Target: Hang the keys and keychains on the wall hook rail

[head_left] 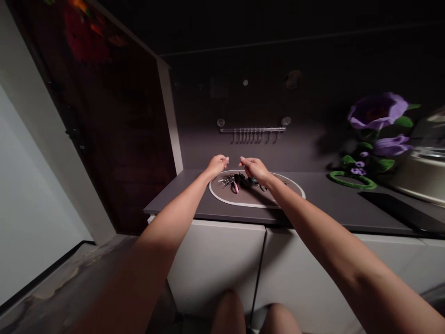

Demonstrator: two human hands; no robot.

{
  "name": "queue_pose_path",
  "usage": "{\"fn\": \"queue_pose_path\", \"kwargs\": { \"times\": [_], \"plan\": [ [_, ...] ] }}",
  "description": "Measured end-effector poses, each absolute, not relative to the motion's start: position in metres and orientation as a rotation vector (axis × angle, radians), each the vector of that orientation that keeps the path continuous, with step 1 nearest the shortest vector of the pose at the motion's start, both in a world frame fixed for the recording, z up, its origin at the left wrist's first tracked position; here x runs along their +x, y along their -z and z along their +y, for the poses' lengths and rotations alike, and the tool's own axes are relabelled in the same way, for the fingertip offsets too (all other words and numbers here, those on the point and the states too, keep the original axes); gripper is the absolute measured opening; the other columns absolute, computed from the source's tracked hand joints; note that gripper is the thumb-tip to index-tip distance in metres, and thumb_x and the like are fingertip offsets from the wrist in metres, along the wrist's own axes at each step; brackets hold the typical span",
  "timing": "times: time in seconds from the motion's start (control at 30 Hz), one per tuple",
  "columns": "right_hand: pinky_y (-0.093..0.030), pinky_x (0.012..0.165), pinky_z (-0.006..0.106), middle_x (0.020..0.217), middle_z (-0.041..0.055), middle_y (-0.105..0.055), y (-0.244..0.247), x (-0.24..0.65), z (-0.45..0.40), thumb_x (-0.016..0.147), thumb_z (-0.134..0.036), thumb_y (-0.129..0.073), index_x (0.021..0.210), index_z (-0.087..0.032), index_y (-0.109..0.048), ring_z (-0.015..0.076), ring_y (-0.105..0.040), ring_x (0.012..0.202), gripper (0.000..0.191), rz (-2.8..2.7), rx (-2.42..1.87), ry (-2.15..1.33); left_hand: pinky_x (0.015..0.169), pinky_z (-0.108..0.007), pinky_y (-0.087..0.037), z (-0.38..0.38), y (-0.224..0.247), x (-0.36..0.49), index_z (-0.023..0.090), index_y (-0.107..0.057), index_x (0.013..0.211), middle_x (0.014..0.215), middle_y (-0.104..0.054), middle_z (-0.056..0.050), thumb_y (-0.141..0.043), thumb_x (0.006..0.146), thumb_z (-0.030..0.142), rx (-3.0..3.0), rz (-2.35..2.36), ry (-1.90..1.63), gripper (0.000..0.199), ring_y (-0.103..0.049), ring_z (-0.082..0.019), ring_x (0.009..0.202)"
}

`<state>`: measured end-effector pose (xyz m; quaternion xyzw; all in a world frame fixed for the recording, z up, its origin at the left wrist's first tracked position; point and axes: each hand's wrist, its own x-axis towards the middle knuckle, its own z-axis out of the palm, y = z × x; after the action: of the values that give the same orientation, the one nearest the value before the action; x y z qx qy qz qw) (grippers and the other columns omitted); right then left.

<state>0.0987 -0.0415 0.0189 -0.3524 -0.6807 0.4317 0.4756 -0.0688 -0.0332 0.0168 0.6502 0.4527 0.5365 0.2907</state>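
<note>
My left hand (pixel 217 164) is raised over the back left of an oval mat (pixel 239 204) with a pale rim. Its thumb and fingertips are pinched together. Facing it across a small gap, my right hand (pixel 254 167) is closed in a pinch too. Anything between the fingers is too small to make out. Below them on the mat lies a bunch of keys (pixel 226 182) with a slim pink item (pixel 236 187) beside it. Several dark, tangled small things (pixel 245 180) lie under my right hand, which partly hides them.
A rail with several hooks (pixel 253 130) hangs on the dark wall behind the mat. To the right on the counter (pixel 321 204) stand purple artificial flowers (pixel 392 145) in a green ring (pixel 352 181), a flat black slab (pixel 399 211) and a pale appliance (pixel 422 171). A dark door (pixel 114 130) is at left.
</note>
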Motion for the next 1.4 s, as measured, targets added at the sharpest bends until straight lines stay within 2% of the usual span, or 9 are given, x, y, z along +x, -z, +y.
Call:
{"fn": "queue_pose_path", "kwargs": {
  "times": [0.1,0.23,0.5,0.67,1.2,1.4],
  "plan": [
    [-0.024,0.039,0.019,0.04,-0.0059,-0.043,-0.017,0.08,-0.025,0.081,-0.034,-0.049,0.07,-0.016,-0.052,0.0058,-0.033,0.035,0.021,-1.735,-0.892,-0.888,0.054,-0.02,-0.033,-0.019,-0.014,-0.074,0.014,-0.052,0.067,0.055,-0.052,0.002,-0.048,0.08,0.021,1.983,1.299,-1.394,0.015,-0.044,-0.007,0.05],
    [-0.037,0.054,0.02,0.059,-0.0017,-0.056,-0.004,0.067,-0.005,0.077,-0.023,-0.051,0.074,-0.015,-0.054,0.0082,-0.048,0.054,0.009,-1.806,-0.975,-0.597,0.062,-0.022,-0.038,-0.009,0.001,-0.082,0.014,-0.057,0.073,0.067,-0.059,-0.001,-0.046,0.078,0.018,2.231,1.388,-1.32,0.013,-0.05,-0.01,0.063],
    [-0.041,0.073,0.024,0.09,0.0054,-0.063,0.014,0.069,-0.001,0.075,-0.024,-0.055,0.088,-0.015,-0.063,0.0123,-0.054,0.077,0.017,-2.179,-0.981,-0.269,0.077,-0.026,-0.04,-0.003,0.024,-0.107,0.016,-0.063,0.088,0.09,-0.065,-0.004,-0.047,0.078,0.016,2.654,1.336,-0.801,0.019,-0.055,-0.015,0.085],
    [-0.041,0.071,0.022,0.087,0.0036,-0.065,0.015,0.07,-0.001,0.074,-0.018,-0.051,0.088,-0.016,-0.064,0.0116,-0.055,0.075,0.019,-2.208,-1.042,-0.277,0.076,-0.025,-0.04,0.0,0.024,-0.112,0.017,-0.062,0.091,0.091,-0.064,-0.003,-0.046,0.077,0.014,2.71,1.264,-0.694,0.022,-0.055,-0.014,0.084],
    [-0.039,0.067,0.021,0.081,0.0032,-0.067,0.016,0.066,0.001,0.071,-0.014,-0.052,0.082,-0.017,-0.065,0.0126,-0.056,0.071,0.017,-2.237,-1.127,-0.285,0.072,-0.023,-0.034,0.004,0.027,-0.112,0.02,-0.06,0.068,0.072,-0.057,0.0,-0.054,0.068,0.008,2.662,1.117,-0.789,0.013,-0.048,-0.014,0.073],
    [-0.038,0.068,0.021,0.08,0.0032,-0.066,0.017,0.067,0.003,0.072,-0.013,-0.051,0.082,-0.017,-0.065,0.0127,-0.055,0.071,0.017,-2.249,-1.142,-0.28,0.069,-0.023,-0.034,0.004,0.027,-0.113,0.018,-0.057,0.069,0.073,-0.056,-0.001,-0.051,0.072,0.013,2.723,1.221,-0.723,0.009,-0.047,-0.014,0.072]
  ]
}}
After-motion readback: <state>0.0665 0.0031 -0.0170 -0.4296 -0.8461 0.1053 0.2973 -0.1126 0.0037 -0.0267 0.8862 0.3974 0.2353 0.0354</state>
